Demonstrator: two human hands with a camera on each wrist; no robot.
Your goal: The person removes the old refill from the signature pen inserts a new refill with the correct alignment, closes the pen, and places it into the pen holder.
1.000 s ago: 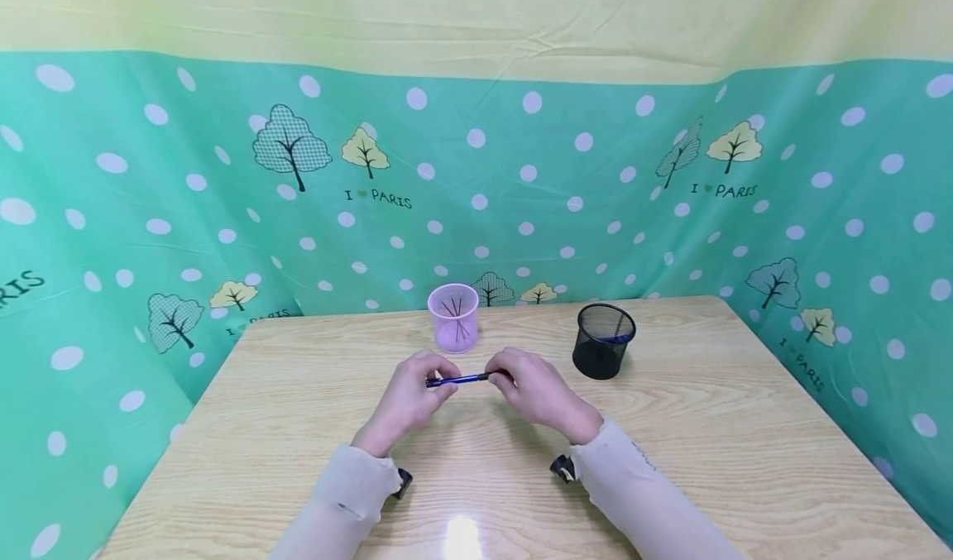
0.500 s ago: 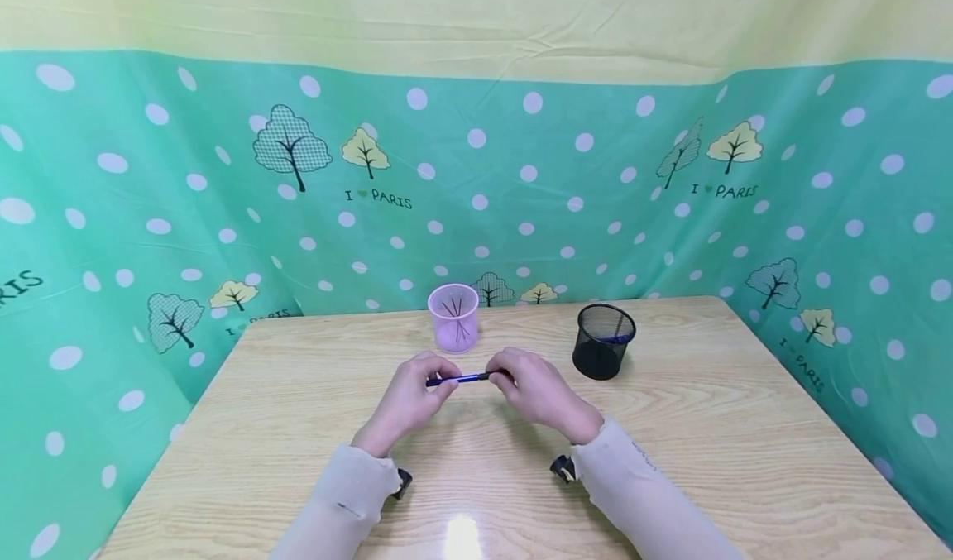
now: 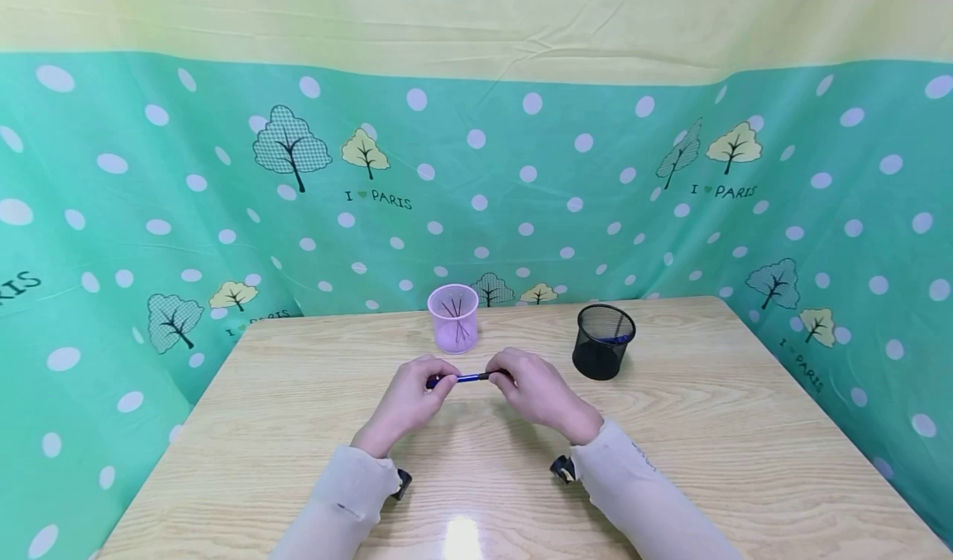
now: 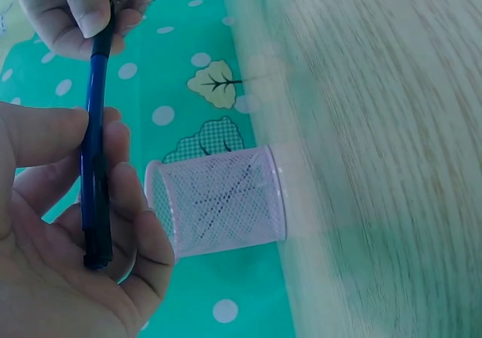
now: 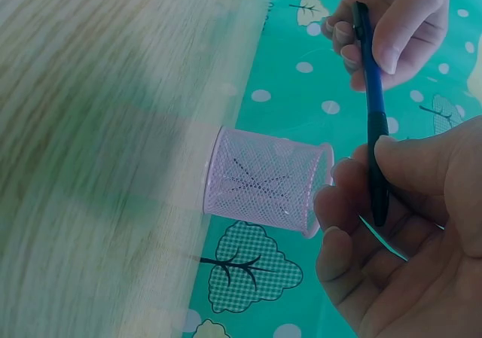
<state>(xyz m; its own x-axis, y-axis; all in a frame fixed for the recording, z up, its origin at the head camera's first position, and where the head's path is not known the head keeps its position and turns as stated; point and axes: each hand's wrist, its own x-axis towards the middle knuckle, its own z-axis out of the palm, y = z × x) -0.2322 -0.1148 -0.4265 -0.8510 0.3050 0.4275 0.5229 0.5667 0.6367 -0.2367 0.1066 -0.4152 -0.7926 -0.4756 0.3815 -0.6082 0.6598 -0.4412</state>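
Note:
A blue pen (image 3: 471, 377) with a black grip section lies level between both hands, above the table. My left hand (image 3: 412, 392) pinches its clip end between thumb and fingers; in the left wrist view the blue barrel (image 4: 94, 120) runs across those fingers. With thumb and fingertips my right hand (image 3: 538, 390) holds the black grip (image 5: 378, 165) near the tip. Just beyond the hands stands a pink mesh pen cup (image 3: 455, 334), upright; dark thin lines show through its mesh. To the right is a black mesh pen cup (image 3: 599, 359) with something blue inside.
The wood-grain table (image 3: 298, 428) reaches back to a green dotted curtain (image 3: 521, 188) printed with trees, which also hangs along both sides. A bright light reflection lies on the table near its front. Small black devices (image 3: 563, 468) sit at both wrists.
The left fingers have shifted very slightly on the pen, which stays level between the hands. The right hand and both cups have not visibly moved.

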